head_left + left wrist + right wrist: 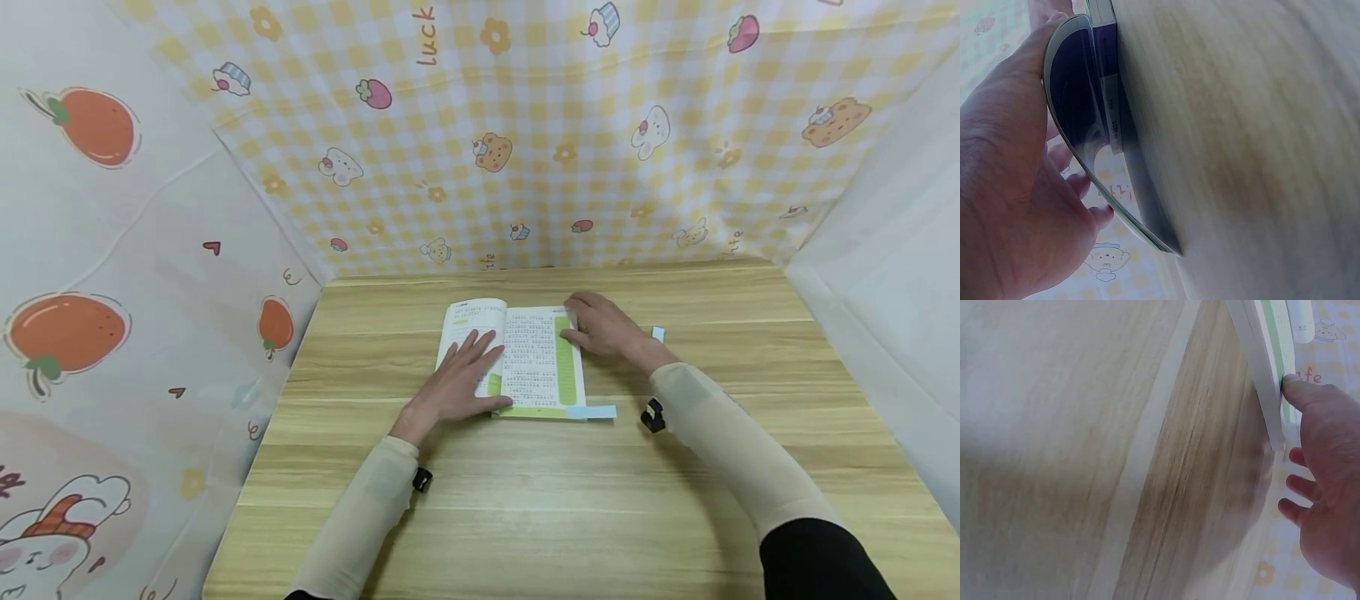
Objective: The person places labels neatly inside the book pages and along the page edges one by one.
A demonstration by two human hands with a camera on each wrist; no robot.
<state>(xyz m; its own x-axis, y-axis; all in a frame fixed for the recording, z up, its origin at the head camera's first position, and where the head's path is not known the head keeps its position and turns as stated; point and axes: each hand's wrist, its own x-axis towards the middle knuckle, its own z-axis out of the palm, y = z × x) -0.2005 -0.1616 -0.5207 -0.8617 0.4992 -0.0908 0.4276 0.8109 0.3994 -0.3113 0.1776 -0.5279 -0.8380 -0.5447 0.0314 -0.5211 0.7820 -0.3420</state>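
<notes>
An open book (531, 358) with printed text and green page borders lies on the table. Across its left page and inner fold, my left hand (463, 379) rests with spread fingers. In the left wrist view, that side of the book curves up from the table, showing a dark cover (1072, 81) beside the left hand (1016, 175). My right hand (603, 323) touches the upper right edge of the right page. In the right wrist view, the thumb of the right hand (1329, 462) is against the page edge; several other fingers are bent loosely, apart from the book.
A pale blue strip (600, 412) sticks out at the book's lower right corner. Another pale blue strip (657, 333) shows beside the right wrist. The wooden table (525, 517) meets a yellow checked cloth (555, 183) behind and a printed white cloth (172, 317) on the left.
</notes>
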